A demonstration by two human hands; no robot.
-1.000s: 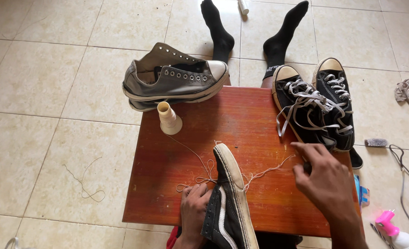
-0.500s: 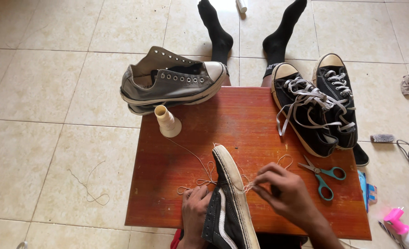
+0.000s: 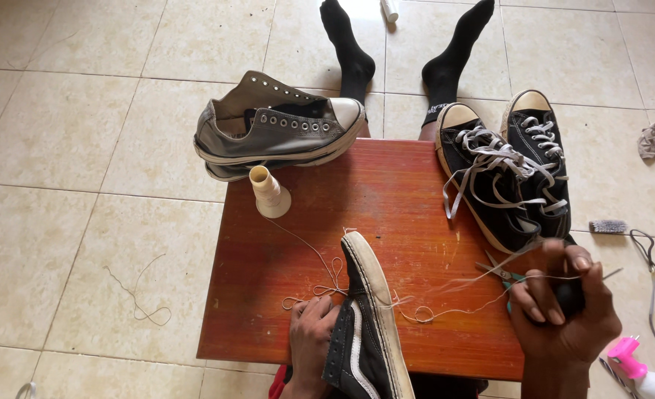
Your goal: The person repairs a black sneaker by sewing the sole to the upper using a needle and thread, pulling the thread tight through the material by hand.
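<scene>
Head camera, looking down: the left hand [image 3: 311,341] sits at about 6 o'clock on the red-brown wooden table [image 3: 386,199], fingers curled around the side of a black skate shoe [image 3: 362,325] with a white stripe and a dirty white sole. The shoe lies tipped on its side with the sole edge turned to the right. Its long axis runs near 12 to 6 o'clock, the toe toward 12, the heel end off the near edge of the table.

The right hand [image 3: 564,314], at about 4 o'clock, is closed in a pinch around a thin needle [image 3: 607,274] and a light thread [image 3: 446,295]. The thread stretches from this hand leftward to the sole of the skate shoe, with loose loops lying on the table on both sides of the shoe. Just beside the right hand, partly hidden under it, lie teal-handled scissors [image 3: 499,272].

Farther out, a cream thread spool [image 3: 268,193] stands upright at 11 o'clock, a strand trailing from it toward the skate shoe. Behind it a pair of grey sneakers [image 3: 276,129] lies stacked, toes toward 3 o'clock. At 2 o'clock a pair of black sneakers [image 3: 508,177] with loose white laces rests at the table's right edge. Two black-socked feet [image 3: 401,52] stretch out on the tile floor at 12 o'clock.
</scene>
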